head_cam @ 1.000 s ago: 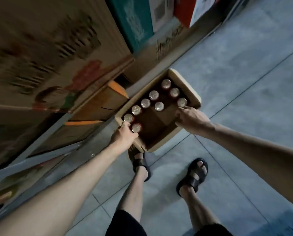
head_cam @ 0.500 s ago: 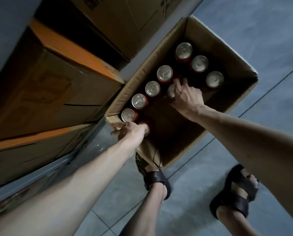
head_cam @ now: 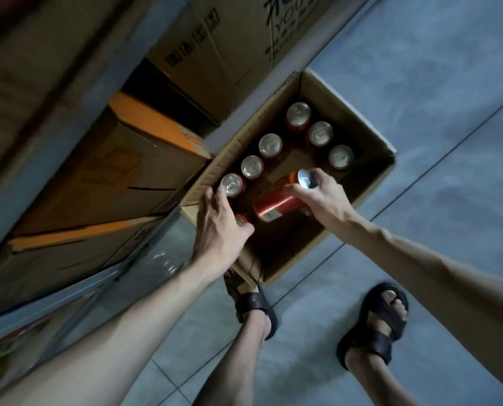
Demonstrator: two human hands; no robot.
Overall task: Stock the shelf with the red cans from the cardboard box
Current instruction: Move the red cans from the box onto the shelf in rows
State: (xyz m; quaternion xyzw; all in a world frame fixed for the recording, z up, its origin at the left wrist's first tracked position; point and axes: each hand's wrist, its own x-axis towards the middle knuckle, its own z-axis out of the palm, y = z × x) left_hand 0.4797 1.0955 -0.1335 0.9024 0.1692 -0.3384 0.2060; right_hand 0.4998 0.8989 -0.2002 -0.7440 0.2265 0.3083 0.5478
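An open cardboard box [head_cam: 370, 177] stands on the floor against the shelf [head_cam: 77, 112]. Several red cans with silver tops stand inside it along the left wall [head_cam: 252, 167] and the far end [head_cam: 320, 133]. My right hand [head_cam: 323, 200] grips a red can [head_cam: 276, 208], lifted and tipped on its side above the middle of the box. A silver can end shows by its fingertips. My left hand [head_cam: 221, 227] reaches into the near-left corner. Its fingers curl over a red can [head_cam: 242, 219] that it mostly hides.
Large cardboard boxes with orange tape [head_cam: 103, 177] fill the low shelf on the left, and another printed box [head_cam: 221, 48] sits behind. My sandalled feet [head_cam: 256, 306] [head_cam: 382, 326] stand on the grey tiled floor just in front of the box.
My right hand has lifted a can out of the middle of the box and tipped it sideways. My left hand has closed over the can in the near corner. The view has moved closer.
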